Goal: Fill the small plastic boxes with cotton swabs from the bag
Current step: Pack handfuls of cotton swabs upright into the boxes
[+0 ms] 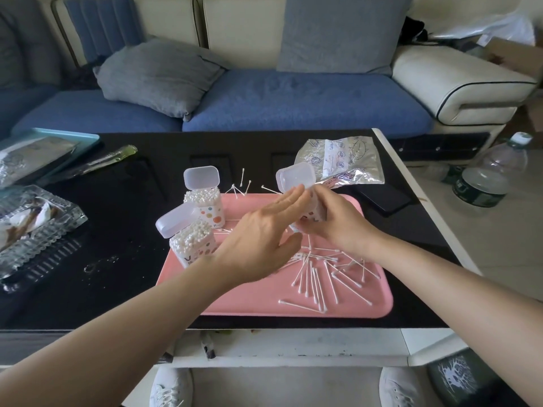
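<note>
- Two white shoes (172,389) stand on the floor below the near edge of the bench (117,207).
- Left hand (258,230): fingers extended, grasping nothing, above the pink tray (258,301). Its fingertips reach the held box; contact cannot be determined.
- Right hand (335,221): fingers curled round the third box (316,214), which is raised over the tray's far right part and tilted. Its open lid (295,177) points up and left.
- Loose cotton swabs (317,277): scattered on the tray's near right area. Most long axes run near-to-far, some diagonal.
- Rear filled box (205,204) and front filled box (192,245): at the tray's left edge, lids open, swabs upright.
- Bag (343,163): flat on the bench beyond the tray's far right corner.
- Black phone (382,198): just right of the tray.
- Stray swabs (242,183): on the bench past the tray's far edge.
- Glass dish (32,227): far left.
</note>
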